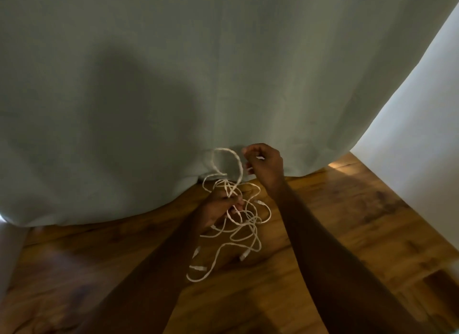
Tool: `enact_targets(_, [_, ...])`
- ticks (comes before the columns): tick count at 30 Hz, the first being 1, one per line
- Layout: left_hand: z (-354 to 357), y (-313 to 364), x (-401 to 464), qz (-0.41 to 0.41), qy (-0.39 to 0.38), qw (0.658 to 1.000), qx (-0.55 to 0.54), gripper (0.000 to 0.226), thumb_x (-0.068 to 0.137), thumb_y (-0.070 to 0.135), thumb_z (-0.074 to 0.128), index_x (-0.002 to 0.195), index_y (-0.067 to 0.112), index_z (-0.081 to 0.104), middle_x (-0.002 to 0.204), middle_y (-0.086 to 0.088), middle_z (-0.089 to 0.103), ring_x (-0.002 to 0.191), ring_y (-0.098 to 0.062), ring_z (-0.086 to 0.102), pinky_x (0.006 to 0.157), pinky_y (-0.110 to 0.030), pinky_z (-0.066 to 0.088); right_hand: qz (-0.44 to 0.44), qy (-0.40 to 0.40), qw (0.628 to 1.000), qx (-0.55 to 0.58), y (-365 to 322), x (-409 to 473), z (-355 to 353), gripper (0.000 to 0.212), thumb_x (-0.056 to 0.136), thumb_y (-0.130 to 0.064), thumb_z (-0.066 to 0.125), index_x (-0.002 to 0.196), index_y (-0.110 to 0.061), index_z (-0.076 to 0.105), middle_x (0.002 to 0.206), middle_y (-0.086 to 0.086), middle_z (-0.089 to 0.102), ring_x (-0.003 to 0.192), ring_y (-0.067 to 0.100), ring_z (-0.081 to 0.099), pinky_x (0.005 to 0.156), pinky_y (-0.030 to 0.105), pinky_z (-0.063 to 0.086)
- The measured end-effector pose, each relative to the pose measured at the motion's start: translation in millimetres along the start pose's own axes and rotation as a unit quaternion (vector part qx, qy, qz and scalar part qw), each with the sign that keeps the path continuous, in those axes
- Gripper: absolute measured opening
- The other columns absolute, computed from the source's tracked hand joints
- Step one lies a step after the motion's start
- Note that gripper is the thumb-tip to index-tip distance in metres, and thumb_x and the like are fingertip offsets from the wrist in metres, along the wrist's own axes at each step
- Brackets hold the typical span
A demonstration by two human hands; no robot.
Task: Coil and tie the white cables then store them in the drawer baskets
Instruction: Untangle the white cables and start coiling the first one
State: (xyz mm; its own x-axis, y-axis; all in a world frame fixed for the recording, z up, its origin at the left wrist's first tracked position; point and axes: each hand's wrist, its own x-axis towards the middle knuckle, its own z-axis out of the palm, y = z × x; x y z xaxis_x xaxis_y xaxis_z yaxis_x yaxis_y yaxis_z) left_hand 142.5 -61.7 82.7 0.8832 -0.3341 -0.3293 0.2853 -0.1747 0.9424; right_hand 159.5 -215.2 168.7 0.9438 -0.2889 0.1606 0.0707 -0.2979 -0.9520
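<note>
Curtain (173, 85) cloth, big and pale green, hangs down to the wooden floor (347, 221), with a white wall (422, 134) to the right of the curtain. Below the curtain's bottom edge, the left hand (218, 208) squeezes a messy bunch of white cables (238, 224), and their loose loops and plugs hang down over the floor. Right at the curtain's bottom edge, the right hand (264, 163) pinches one cable end, with a loop going up in front of the curtain.

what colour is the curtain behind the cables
Pale grey-green, plain; the curtain shows in the head view.
</note>
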Motion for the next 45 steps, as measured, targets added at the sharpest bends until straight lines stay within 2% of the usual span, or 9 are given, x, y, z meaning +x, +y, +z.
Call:
enact_targets(4, [-10,8,1,0.028,0.017,0.997,-0.075,0.029,0.100,0.023,0.054,0.082,0.008,0.072,0.067,-0.005,0.064,0.055,-0.012,0.052,0.049,-0.022,0.033,0.039,-0.015,0.997,-0.063,72,-35,-26,0.011,0.097,-0.014,0.061,0.094,-0.014,0.071,0.089,0.004,0.071,0.081,0.021,0.069,0.072,0.034,0.057])
enact_targets(9, [-11,18,5,0.040,0.026,0.992,-0.113,0.034,0.102,0.023,0.050,0.081,0.006,0.069,0.062,-0.003,0.064,0.048,-0.009,0.050,0.044,-0.020,0.032,0.134,-0.297,0.927,-0.188,135,-80,-36,0.026,0.087,-0.014,0.074,0.113,-0.020,0.072,0.100,-0.003,0.074,0.087,0.009,0.070,0.074,0.027,0.059])
enact_targets(13, [-12,23,7,0.028,0.009,0.989,-0.142,0.033,0.102,0.023,0.048,0.084,0.005,0.068,0.068,-0.005,0.061,0.053,-0.010,0.050,0.052,-0.024,0.032,0.165,-0.159,0.939,-0.255,145,-85,-19,0.022,0.089,-0.025,0.071,0.110,-0.016,0.071,0.097,-0.001,0.070,0.082,0.011,0.062,0.072,0.026,0.049])
enact_targets(19, [-18,25,7,0.031,0.012,0.980,-0.198,0.035,0.102,0.024,0.050,0.078,0.011,0.073,0.069,-0.003,0.062,0.055,-0.008,0.051,0.053,-0.021,0.040,0.317,-0.193,0.929,0.003,145,-94,-20,0.013,0.091,-0.017,0.067,0.102,-0.015,0.074,0.077,0.010,0.063,0.052,0.010,0.050,0.044,0.021,0.031])
enact_targets(26, [-24,9,6,0.060,0.048,0.996,-0.055,0.029,0.102,0.018,0.049,0.085,0.003,0.068,0.066,-0.008,0.062,0.050,-0.011,0.052,0.040,-0.018,0.033,-0.003,-0.086,0.943,-0.321,125,-79,-51,0.019,0.102,-0.027,0.050,0.118,-0.019,0.048,0.084,-0.007,0.063,0.071,0.013,0.063,0.060,0.025,0.050])
enact_targets(33, [-23,9,4,0.040,0.049,0.991,-0.114,0.025,0.101,0.014,0.050,0.091,-0.001,0.067,0.066,-0.005,0.069,0.059,-0.014,0.063,0.049,-0.020,0.046,-0.142,-0.011,0.958,-0.249,86,-61,-68,0.027,0.100,-0.044,0.043,0.105,-0.020,0.055,0.069,-0.011,0.057,0.057,0.004,0.056,0.051,0.021,0.041])
enact_targets(37, [-25,19,9,0.037,0.074,0.980,-0.181,0.028,0.102,0.017,0.049,0.088,0.000,0.065,0.069,-0.008,0.064,0.050,-0.012,0.054,0.044,-0.021,0.045,-0.138,-0.277,0.938,-0.154,60,-72,-46,0.019,0.102,-0.032,0.056,0.102,-0.019,0.068,0.083,-0.004,0.070,0.075,0.008,0.068,0.068,0.027,0.056])
enact_targets(40, [-28,26,14,0.040,0.084,0.977,-0.194,0.034,0.102,0.025,0.049,0.089,-0.002,0.064,0.066,-0.008,0.058,0.046,-0.010,0.049,0.038,-0.019,0.034,0.141,-0.429,0.891,0.044,58,-89,-33,0.054,0.108,-0.043,0.032,0.108,-0.003,0.069,0.093,0.009,0.073,0.082,0.019,0.070,0.074,0.029,0.058])
enact_targets(45, [-29,34,15,0.051,0.085,0.970,-0.224,0.036,0.102,0.025,0.049,0.085,-0.003,0.064,0.065,-0.009,0.057,0.042,-0.008,0.048,0.035,-0.018,0.032,0.134,-0.157,0.977,-0.058,91,-77,-11,0.029,0.100,-0.041,0.053,0.101,-0.016,0.067,0.087,0.011,0.072,0.069,0.024,0.065,0.057,0.033,0.049])
